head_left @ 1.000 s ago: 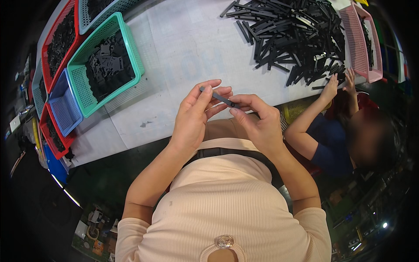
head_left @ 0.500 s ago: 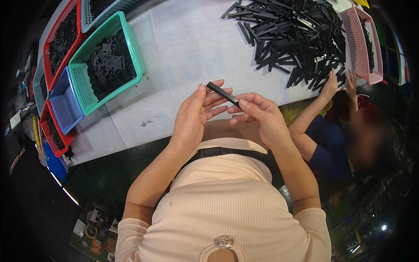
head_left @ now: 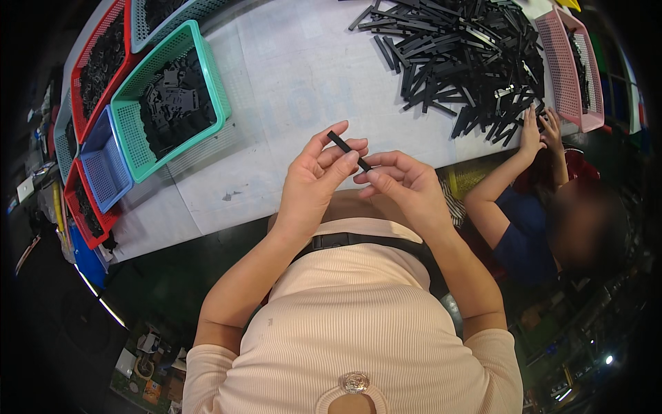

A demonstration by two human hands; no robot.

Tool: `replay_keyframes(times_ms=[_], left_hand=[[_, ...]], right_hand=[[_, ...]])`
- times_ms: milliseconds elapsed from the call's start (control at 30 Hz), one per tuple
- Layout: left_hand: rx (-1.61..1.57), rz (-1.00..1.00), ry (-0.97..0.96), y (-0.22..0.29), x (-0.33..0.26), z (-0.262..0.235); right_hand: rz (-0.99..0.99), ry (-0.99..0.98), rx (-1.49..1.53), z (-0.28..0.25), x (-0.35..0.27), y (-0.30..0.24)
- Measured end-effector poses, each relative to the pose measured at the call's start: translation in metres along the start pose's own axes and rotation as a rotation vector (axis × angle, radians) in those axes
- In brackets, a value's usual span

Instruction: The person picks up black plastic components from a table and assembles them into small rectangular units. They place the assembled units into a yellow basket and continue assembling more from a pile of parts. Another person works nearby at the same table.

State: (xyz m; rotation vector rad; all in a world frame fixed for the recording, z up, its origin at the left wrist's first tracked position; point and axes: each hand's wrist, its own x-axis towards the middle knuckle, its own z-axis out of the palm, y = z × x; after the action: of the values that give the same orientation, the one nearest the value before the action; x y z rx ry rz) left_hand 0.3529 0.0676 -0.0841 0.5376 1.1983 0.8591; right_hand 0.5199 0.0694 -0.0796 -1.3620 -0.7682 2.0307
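Note:
A slim black bar [head_left: 340, 142] slants between my two hands, above the near edge of the table. My left hand [head_left: 312, 179] pinches it near its middle, thumb in front and fingers behind. At the bar's lower right end, my right hand [head_left: 408, 188] grips it between thumb and fingers. The fingertips cover part of the bar. Beyond, to the right, a large heap of similar black bars [head_left: 462, 62] lies loose on the white-covered table [head_left: 289, 76].
At left stand a green basket [head_left: 219, 103] of flat black parts, a blue basket [head_left: 110, 165] and red baskets [head_left: 118, 65] of small dark parts. A pink basket [head_left: 594, 83] stands far right. Another person's hands [head_left: 534, 134] are at the heap's near edge.
My left thumb has come down onto the bar, and the bar has turned to show a darker, narrower side. The other person's hands have shifted slightly at the heap.

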Motion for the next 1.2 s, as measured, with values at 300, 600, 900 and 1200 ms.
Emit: replay_keyframes(times_ms=[300,600,900,1200], left_hand=[[0.048,-0.036,0.019,-0.003,-0.002,-0.005],[-0.059,-0.057,0.03,-0.008,-0.003,-0.005],[-0.215,-0.166,0.023,-0.024,0.002,-0.006],[0.363,0.04,0.112,-0.065,0.078,-0.067]], right_hand=[[0.068,-0.049,-0.104,-0.003,-0.007,0.007],[0.069,-0.042,-0.009,-0.001,-0.011,0.015],[-0.064,0.022,-0.157,0.001,-0.008,0.024],[-0.431,0.122,-0.652,-0.021,-0.034,-0.039]])
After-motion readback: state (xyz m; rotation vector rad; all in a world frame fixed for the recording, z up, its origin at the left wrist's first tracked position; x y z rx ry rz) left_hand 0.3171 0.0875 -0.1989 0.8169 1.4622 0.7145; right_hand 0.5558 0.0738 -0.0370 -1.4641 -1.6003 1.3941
